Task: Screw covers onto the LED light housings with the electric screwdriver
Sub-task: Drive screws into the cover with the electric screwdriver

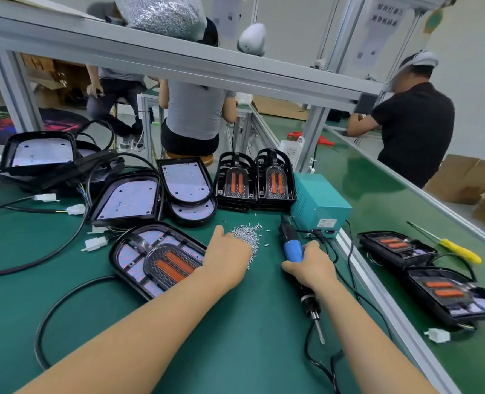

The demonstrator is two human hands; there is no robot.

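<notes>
Right hand (pixel 309 265): curled round one screwdriver (pixel 295 251), bit toward the bench's near edge.
Left hand (pixel 227 257): fingers down in one loose screw pile (pixel 247 236); hold unclear.
Housing (pixel 157 258): one with cover beside left hand.
Uncovered housings (pixel 127 201): about four behind.
Covers (pixel 257 180): two stacks.
Box (pixel 318 209): one teal unit at the bench's right edge.

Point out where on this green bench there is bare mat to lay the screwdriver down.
Bare green mat lies near the wearer, between the two forearms, bordered by the looping black cable on the left. The electric screwdriver is gripped by the right hand. Farther back is crowded: screw pile under the left hand, housing with cover, teal power box.
</notes>
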